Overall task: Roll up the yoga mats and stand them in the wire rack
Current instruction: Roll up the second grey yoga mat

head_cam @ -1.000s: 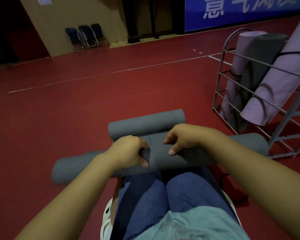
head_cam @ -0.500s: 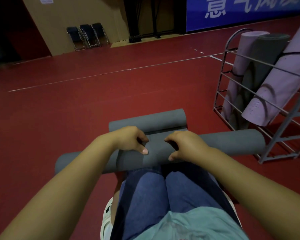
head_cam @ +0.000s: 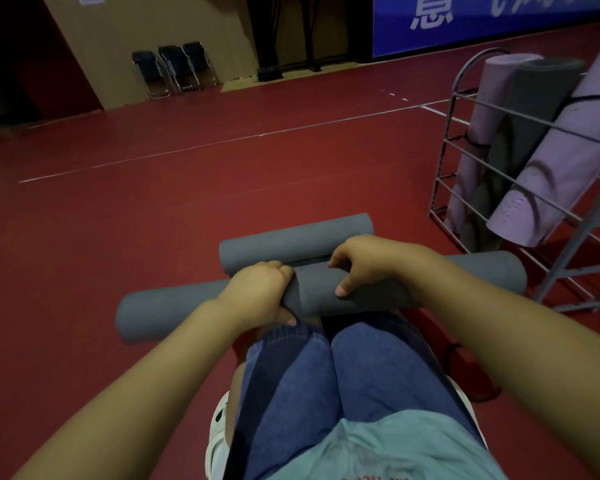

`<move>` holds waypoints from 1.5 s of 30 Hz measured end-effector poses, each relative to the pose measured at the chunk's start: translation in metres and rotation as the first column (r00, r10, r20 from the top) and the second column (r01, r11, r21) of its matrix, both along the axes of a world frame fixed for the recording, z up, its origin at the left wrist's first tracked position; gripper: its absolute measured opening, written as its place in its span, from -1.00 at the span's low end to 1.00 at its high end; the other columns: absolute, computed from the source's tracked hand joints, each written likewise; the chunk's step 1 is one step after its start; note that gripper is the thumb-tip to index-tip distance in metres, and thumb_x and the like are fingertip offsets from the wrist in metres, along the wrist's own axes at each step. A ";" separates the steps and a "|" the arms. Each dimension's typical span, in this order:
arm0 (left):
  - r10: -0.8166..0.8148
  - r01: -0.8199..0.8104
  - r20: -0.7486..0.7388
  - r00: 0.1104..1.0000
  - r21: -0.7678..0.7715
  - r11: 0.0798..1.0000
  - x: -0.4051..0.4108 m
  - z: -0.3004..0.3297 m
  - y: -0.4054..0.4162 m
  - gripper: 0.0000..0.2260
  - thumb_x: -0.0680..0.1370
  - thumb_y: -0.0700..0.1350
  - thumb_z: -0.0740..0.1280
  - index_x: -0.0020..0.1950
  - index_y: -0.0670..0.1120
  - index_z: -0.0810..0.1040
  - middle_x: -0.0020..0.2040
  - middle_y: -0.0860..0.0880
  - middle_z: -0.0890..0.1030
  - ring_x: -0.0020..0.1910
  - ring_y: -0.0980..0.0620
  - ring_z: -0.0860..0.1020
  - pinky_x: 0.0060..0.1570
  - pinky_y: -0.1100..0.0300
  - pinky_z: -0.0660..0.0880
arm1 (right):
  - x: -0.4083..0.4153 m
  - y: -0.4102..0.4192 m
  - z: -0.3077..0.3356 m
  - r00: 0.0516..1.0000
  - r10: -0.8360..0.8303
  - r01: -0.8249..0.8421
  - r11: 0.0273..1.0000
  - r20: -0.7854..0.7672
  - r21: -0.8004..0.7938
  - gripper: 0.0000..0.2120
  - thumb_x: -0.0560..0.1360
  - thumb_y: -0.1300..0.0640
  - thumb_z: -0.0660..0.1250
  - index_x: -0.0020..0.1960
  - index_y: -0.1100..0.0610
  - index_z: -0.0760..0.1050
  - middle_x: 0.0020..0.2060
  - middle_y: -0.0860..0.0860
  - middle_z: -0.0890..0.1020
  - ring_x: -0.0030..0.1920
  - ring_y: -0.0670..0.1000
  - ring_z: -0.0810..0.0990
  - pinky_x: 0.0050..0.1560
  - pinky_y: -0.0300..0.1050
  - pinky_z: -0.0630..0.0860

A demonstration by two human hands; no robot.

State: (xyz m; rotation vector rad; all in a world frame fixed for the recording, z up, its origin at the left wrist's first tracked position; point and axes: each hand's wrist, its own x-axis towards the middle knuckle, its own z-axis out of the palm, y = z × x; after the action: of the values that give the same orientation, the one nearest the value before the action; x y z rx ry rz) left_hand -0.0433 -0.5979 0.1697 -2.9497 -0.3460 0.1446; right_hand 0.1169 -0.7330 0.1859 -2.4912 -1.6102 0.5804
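Note:
A grey yoga mat [head_cam: 163, 311] lies rolled across the red floor in front of my knees. Its far end curls into a second, shorter roll [head_cam: 291, 242] just beyond. My left hand [head_cam: 260, 291] grips the near roll left of its middle, fingers curled over the top and thumb below. My right hand [head_cam: 364, 263] holds the same roll to the right, thumb pressed on its front. The wire rack [head_cam: 548, 206] stands at the right with two lilac mats [head_cam: 568, 157] and a dark grey mat [head_cam: 527, 109] leaning inside it.
Folding chairs [head_cam: 174, 69] stand against the far wall at the back left. A blue banner [head_cam: 465, 19] hangs at the back right. A black cord [head_cam: 465, 372] loops on the floor by my right leg. White lines cross the wide red floor.
Both hands shifted their hold on the near roll and turned it. The near roll now lies tight against the shorter far roll.

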 end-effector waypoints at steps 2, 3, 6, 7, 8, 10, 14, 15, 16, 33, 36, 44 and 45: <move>0.003 -0.002 0.039 0.999 -0.015 1.000 0.000 -0.001 0.003 -0.36 0.33 0.20 0.47 0.30 -0.06 0.44 0.19 -0.06 0.53 0.14 -0.08 0.51 0.03 0.05 0.46 | -0.003 0.002 -0.001 0.998 0.032 -0.031 0.999 0.055 -0.023 -0.43 0.39 -0.06 0.47 0.34 0.11 0.45 0.22 0.02 0.56 0.16 0.07 0.53 0.15 -0.06 0.47; 0.006 -0.003 0.062 0.998 -0.054 0.999 0.000 0.000 0.006 -0.38 0.33 0.19 0.48 0.29 -0.05 0.46 0.18 -0.05 0.55 0.13 -0.06 0.52 0.00 0.08 0.46 | -0.004 0.002 -0.004 0.995 0.047 -0.045 0.999 0.090 -0.027 -0.43 0.38 -0.07 0.48 0.31 0.10 0.46 0.19 0.03 0.57 0.13 0.07 0.54 0.14 -0.01 0.49; 0.030 -0.018 0.060 0.998 -0.188 0.982 0.003 0.008 0.011 -0.44 0.35 0.15 0.48 0.29 -0.02 0.49 0.18 -0.02 0.59 0.12 -0.04 0.54 -0.04 0.17 0.43 | -0.007 0.002 -0.015 0.986 0.063 -0.060 0.998 0.157 -0.021 -0.38 0.28 -0.10 0.53 0.25 0.07 0.45 0.12 0.02 0.56 0.07 0.07 0.54 0.09 0.04 0.52; 0.036 -0.027 0.039 0.999 -0.208 0.978 0.006 0.011 0.013 -0.44 0.36 0.14 0.48 0.30 -0.02 0.49 0.18 -0.02 0.59 0.13 -0.04 0.53 -0.03 0.17 0.43 | -0.007 0.003 -0.017 0.983 0.065 -0.062 0.998 0.172 -0.023 -0.35 0.25 -0.12 0.54 0.25 0.07 0.44 0.12 0.02 0.55 0.08 0.07 0.53 0.09 0.04 0.52; 0.036 -0.031 0.018 0.999 -0.213 0.976 0.009 0.013 0.015 -0.45 0.37 0.14 0.48 0.30 -0.03 0.49 0.18 -0.03 0.59 0.13 -0.04 0.53 -0.03 0.16 0.42 | -0.007 0.005 -0.018 0.979 0.067 -0.063 0.998 0.191 -0.029 -0.33 0.23 -0.14 0.56 0.24 0.07 0.44 0.12 0.01 0.55 0.08 0.07 0.53 0.09 0.03 0.52; 0.011 -0.013 -0.013 1.000 -0.186 0.982 0.013 0.013 0.018 -0.46 0.37 0.15 0.47 0.28 -0.03 0.49 0.17 -0.04 0.59 0.12 -0.06 0.53 -0.05 0.16 0.40 | -0.005 0.008 -0.017 0.973 0.070 -0.064 0.997 0.219 -0.034 -0.32 0.20 -0.17 0.56 0.21 0.05 0.44 0.10 0.00 0.55 0.07 0.06 0.53 0.06 0.03 0.52; -0.044 0.043 -0.046 0.998 -0.020 0.999 0.011 0.001 0.017 -0.29 0.28 0.23 0.50 0.30 -0.08 0.39 0.17 -0.07 0.51 0.14 -0.08 0.50 0.04 0.08 0.42 | 0.005 0.010 -0.019 0.978 0.077 -0.078 0.997 0.196 -0.002 -0.33 0.17 -0.20 0.55 0.19 0.02 0.45 0.06 -0.03 0.56 0.03 0.03 0.53 0.03 0.03 0.54; -0.052 0.052 -0.035 0.998 0.015 0.999 0.011 -0.001 0.016 -0.30 0.29 0.23 0.49 0.29 -0.09 0.38 0.17 -0.07 0.49 0.13 -0.09 0.50 0.04 0.07 0.42 | 0.008 0.009 -0.020 0.980 0.078 -0.082 0.997 0.183 0.010 -0.32 0.17 -0.20 0.55 0.20 0.01 0.46 0.07 -0.04 0.56 0.03 0.02 0.53 0.03 0.02 0.54; -0.060 0.060 -0.019 0.998 0.039 0.997 0.011 -0.001 0.016 -0.33 0.30 0.22 0.48 0.26 -0.09 0.38 0.16 -0.07 0.49 0.12 -0.08 0.50 0.02 0.07 0.42 | 0.010 0.008 -0.020 0.982 0.080 -0.086 0.996 0.169 0.029 -0.32 0.17 -0.20 0.56 0.20 0.02 0.46 0.07 -0.04 0.56 0.04 0.01 0.53 0.04 0.01 0.54; -0.232 0.233 -0.080 0.969 0.003 0.972 -0.023 0.120 -0.031 -0.44 0.23 0.34 0.43 0.12 0.09 0.47 -0.06 0.13 0.56 -0.12 0.08 0.53 -0.11 0.12 0.49 | -0.018 -0.069 0.078 0.986 0.165 -0.167 0.976 0.026 0.143 -0.45 0.16 -0.27 0.51 0.07 -0.11 0.48 -0.07 -0.22 0.56 -0.07 -0.20 0.54 -0.04 -0.18 0.53; -0.266 0.268 -0.097 0.959 0.018 0.963 -0.046 0.084 -0.044 -0.45 0.26 0.35 0.39 0.11 0.07 0.47 -0.02 0.09 0.58 -0.07 0.03 0.55 -0.12 0.17 0.44 | -0.038 -0.077 0.046 0.976 0.216 -0.218 0.973 0.037 0.075 -0.41 0.18 -0.29 0.50 0.11 -0.07 0.49 -0.04 -0.20 0.56 -0.07 -0.17 0.53 -0.03 -0.14 0.52; -0.194 0.150 -0.178 0.965 -0.232 0.961 -0.050 0.020 -0.037 -0.42 0.21 0.35 0.45 0.08 0.04 0.52 -0.05 0.07 0.61 -0.09 0.04 0.56 -0.09 0.13 0.47 | -0.042 -0.068 -0.008 0.978 0.165 -0.179 0.978 -0.129 -0.103 -0.43 0.16 -0.25 0.55 0.07 -0.03 0.52 -0.06 -0.15 0.60 -0.08 -0.12 0.56 -0.02 -0.14 0.53; -0.186 0.125 -0.196 0.963 -0.286 0.950 -0.045 0.020 -0.032 -0.43 0.21 0.33 0.47 0.06 0.02 0.54 -0.07 0.07 0.62 -0.11 0.05 0.56 -0.10 0.12 0.47 | -0.037 -0.064 -0.007 0.975 0.157 -0.177 0.976 -0.155 -0.130 -0.44 0.15 -0.26 0.55 0.04 -0.04 0.52 -0.09 -0.17 0.60 -0.10 -0.14 0.57 -0.02 -0.14 0.54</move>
State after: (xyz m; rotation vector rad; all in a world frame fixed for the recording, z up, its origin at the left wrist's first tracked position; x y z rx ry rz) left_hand -0.0880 -0.6298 0.1898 -3.1687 -0.0627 0.5348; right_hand 0.0802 -0.7966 0.1791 -2.3576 -1.7918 0.9065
